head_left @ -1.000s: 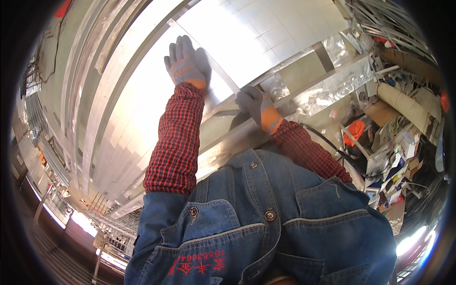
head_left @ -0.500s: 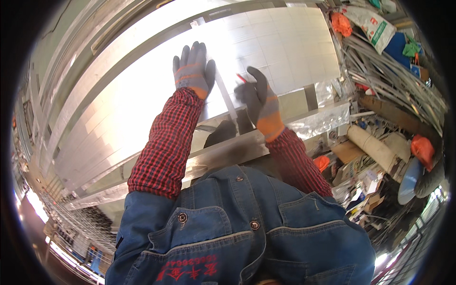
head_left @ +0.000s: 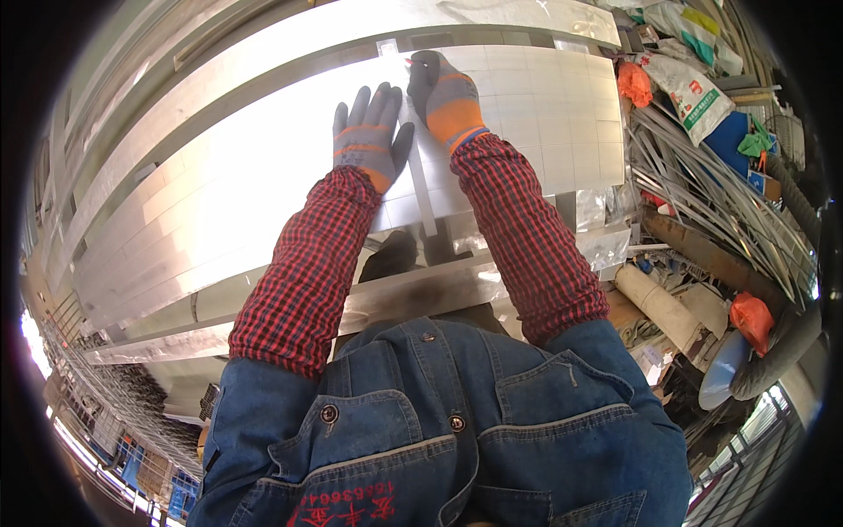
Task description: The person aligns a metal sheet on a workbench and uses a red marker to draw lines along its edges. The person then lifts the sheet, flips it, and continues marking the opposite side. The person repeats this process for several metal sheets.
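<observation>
A pale metal sheet (head_left: 553,114) marked with a grid of thin lines lies across the frame in front of me. Across it runs a narrow metal straightedge (head_left: 423,198), its near end sticking out past the sheet's near edge. My left hand (head_left: 369,132), gloved in grey and orange, lies flat with fingers stretched, along the straightedge's left side. Near the sheet's far edge, my gloved right hand (head_left: 446,92) is closed around a slim red pen (head_left: 409,63). Only a bit of its red end shows; the fingers hide the rest.
Long metal rails (head_left: 386,294) run along the near side under the sheet; another metal panel (head_left: 527,19) lies beyond it. To the right are a heap of thin metal strips (head_left: 702,176), a white sack (head_left: 689,97), orange bags (head_left: 751,321) and a cardboard roll (head_left: 659,303).
My right hand has moved away from me, from the sheet's near part to its far edge, carrying the red pen. The left hand stays flat, shifted slightly right in view.
</observation>
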### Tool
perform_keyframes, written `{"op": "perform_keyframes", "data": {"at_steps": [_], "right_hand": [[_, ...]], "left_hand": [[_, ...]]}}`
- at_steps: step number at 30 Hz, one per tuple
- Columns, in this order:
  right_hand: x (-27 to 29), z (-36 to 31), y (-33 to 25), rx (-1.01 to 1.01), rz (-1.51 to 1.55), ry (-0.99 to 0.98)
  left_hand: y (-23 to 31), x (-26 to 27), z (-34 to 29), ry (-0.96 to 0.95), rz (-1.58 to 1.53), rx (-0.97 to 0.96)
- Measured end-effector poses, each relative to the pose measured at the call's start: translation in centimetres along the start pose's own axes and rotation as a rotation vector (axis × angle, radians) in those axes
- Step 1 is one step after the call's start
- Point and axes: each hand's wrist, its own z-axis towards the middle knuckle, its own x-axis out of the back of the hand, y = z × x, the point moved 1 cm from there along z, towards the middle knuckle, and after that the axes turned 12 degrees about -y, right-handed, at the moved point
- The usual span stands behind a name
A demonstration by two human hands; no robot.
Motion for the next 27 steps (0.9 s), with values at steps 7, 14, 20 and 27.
{"op": "perform_keyframes", "data": {"at_steps": [7,14,20,27], "right_hand": [[-0.6,0.8,-0.3,-0.001,0.022,-0.027],[0.4,-1.0,-0.2,-0.006,-0.005,-0.128],[1.4,-7.0,0.4,-0.032,-0.007,-0.210],[1.4,-15.4,2.7,-0.016,0.050,-0.318]], "left_hand": [[-0.1,0.0,-0.1,0.020,-0.022,-0.018],[0.1,0.3,-0.2,0.019,0.028,-0.013],[0.2,0.3,-0.1,0.015,0.009,-0.009],[0.4,0.2,-0.2,-0.027,0.078,0.022]]}}
